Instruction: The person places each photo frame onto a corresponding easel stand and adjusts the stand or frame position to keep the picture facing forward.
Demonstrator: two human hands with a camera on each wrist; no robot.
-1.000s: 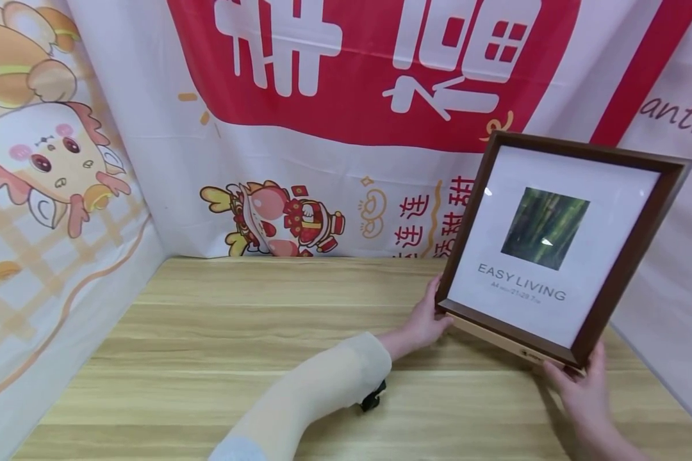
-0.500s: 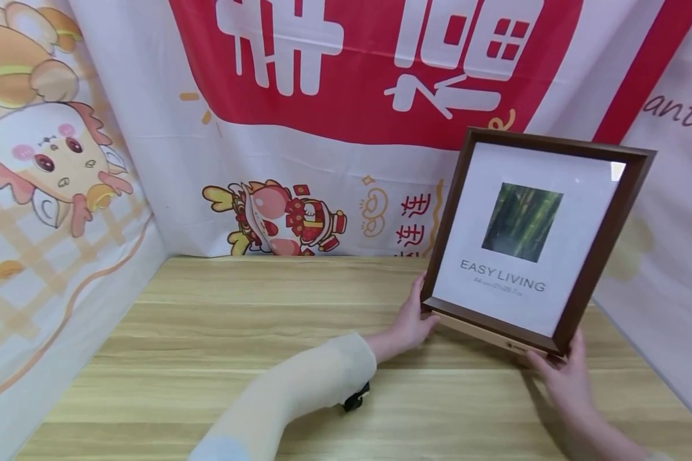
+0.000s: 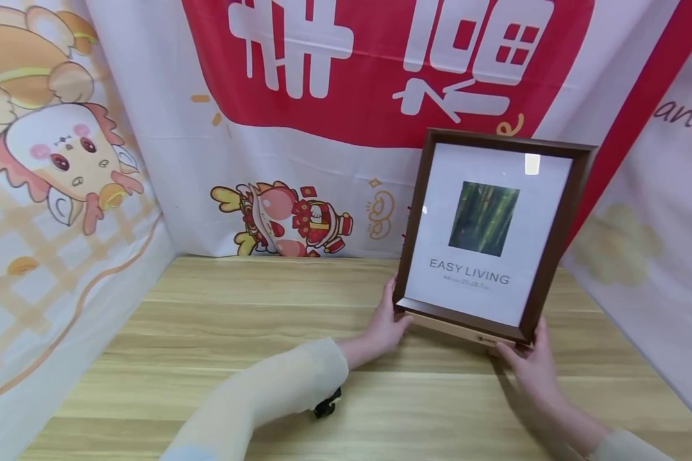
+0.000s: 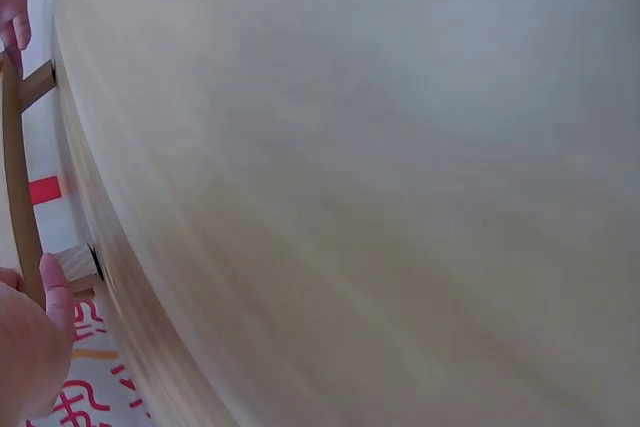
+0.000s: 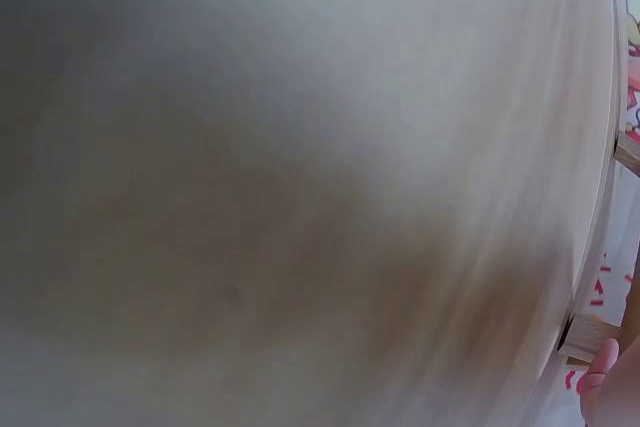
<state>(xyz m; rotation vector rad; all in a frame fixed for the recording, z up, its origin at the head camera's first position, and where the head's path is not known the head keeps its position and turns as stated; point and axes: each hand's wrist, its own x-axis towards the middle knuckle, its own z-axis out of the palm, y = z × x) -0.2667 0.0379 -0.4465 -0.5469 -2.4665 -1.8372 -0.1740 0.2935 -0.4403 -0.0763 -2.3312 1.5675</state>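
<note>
A dark brown picture frame point(image 3: 490, 230) leans back, upright, on the light wood ledge point(image 3: 450, 328) of a small easel. Behind its glass is a white sheet with a bamboo picture and the words "EASY LIVING". My left hand point(image 3: 385, 323) grips the lower left corner, thumb at the ledge and fingers along the frame's side. At the lower right corner, my right hand point(image 3: 533, 368) holds on the same way, thumb in front. The left wrist view has two easel legs point(image 4: 38, 84) down at the tabletop; one leg point(image 5: 592, 332) shows beside the right hand's fingers.
The wood-grain table point(image 3: 254, 326) ends at a printed cloth backdrop point(image 3: 173, 160) behind the frame. Cloth side walls point(image 3: 640, 256) close in on the left and right. A black wrist device point(image 3: 327, 404) hangs under the left sleeve.
Both hands have moved the easel and picture frame leftward across the table, away from the right cloth wall. The frame now faces me more squarely; the grip looks the same.
</note>
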